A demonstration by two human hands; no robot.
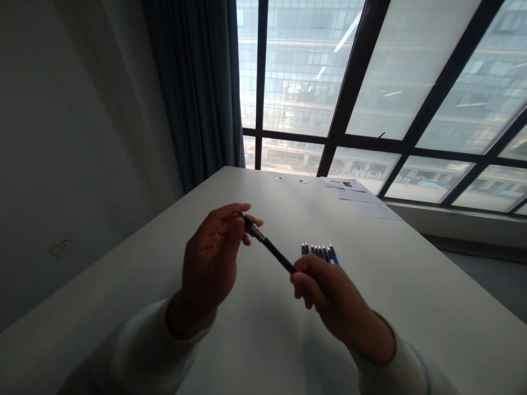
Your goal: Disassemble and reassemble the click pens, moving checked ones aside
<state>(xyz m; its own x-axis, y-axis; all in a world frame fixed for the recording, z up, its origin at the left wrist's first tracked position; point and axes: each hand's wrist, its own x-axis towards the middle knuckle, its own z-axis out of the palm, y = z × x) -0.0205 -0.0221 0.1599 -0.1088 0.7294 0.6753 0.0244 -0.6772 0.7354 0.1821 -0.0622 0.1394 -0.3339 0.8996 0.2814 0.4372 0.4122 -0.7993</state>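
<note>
A slim black pen with a pale band near its upper end is held aslant above the table between my two hands. My left hand pinches the upper end between thumb and fingers. At the lower end, the fingertips of my right hand are closed on the pen. Behind my right hand lies a row of several pens, side by side with their tips pointing away from me. My right hand hides their near ends.
The white table reaches toward large windows. Printed papers lie at its far right, and two small white pieces near the far edge. A dark curtain hangs at the far left, and a wall socket is on the left wall.
</note>
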